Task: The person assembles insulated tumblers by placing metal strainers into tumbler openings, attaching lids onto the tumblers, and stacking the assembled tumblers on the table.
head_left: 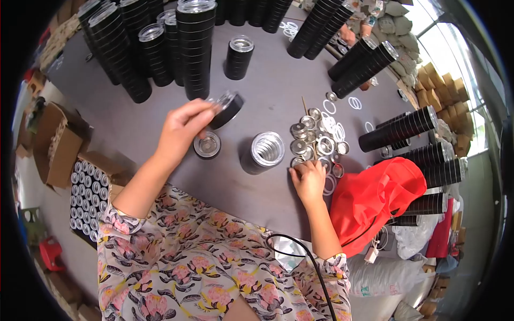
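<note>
- Left hand has its thumb and fingertips clamped on the rim of a tilted black cap, which sticks out past the fingers, up off the table. A bit blurry, but the rim looks clear and glossy, the body dark and round.
- Right hand is down at the near edge of a pile of metal discs, fingers curled and pretty close together. Can't tell if they're gripping one.
- Discs are shiny, silvery and round, mixed with flat white rings. Thin stick pokes out at the far side.
- Just below the held cap there's a round piece lying flat, dark edge, metallic middle.
- Short stack stands between the hands, see-through ridged rims on top, black sides.
- Table's matte grey, with bare surface from the held cap over to the far short stack. Tall black stacks crowd the far left.
- Crumpled red bag sits right beside the right forearm, so that side's tight.
</note>
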Tool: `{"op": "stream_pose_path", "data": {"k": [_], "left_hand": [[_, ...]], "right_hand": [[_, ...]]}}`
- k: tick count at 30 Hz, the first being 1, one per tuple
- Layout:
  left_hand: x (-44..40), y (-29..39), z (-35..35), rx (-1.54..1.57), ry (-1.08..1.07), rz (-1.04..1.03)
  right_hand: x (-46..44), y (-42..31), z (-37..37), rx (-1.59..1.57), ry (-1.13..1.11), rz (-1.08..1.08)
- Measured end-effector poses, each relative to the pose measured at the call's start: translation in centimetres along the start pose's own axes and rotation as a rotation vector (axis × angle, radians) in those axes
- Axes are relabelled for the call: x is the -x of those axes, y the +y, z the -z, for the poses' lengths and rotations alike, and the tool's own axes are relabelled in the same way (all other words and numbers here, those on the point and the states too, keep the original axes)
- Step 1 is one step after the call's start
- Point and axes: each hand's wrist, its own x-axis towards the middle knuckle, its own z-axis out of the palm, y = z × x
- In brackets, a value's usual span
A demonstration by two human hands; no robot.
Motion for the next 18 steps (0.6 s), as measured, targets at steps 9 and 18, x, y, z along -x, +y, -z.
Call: {"op": "stream_pose_path", "data": {"k": [9, 18], "left_hand": [[3.7, -6.5, 2.7, -0.945, -0.123, -0.387], [1.7, -1.3, -2.3, -0.717, -0.203, -0.588]], "right_hand": [[-1.0, -1.4, 1.9, -0.387, 0.312, -0.030], [-5.5, -8.1, 8.2, -0.270, 0.164, 0.405]]}}
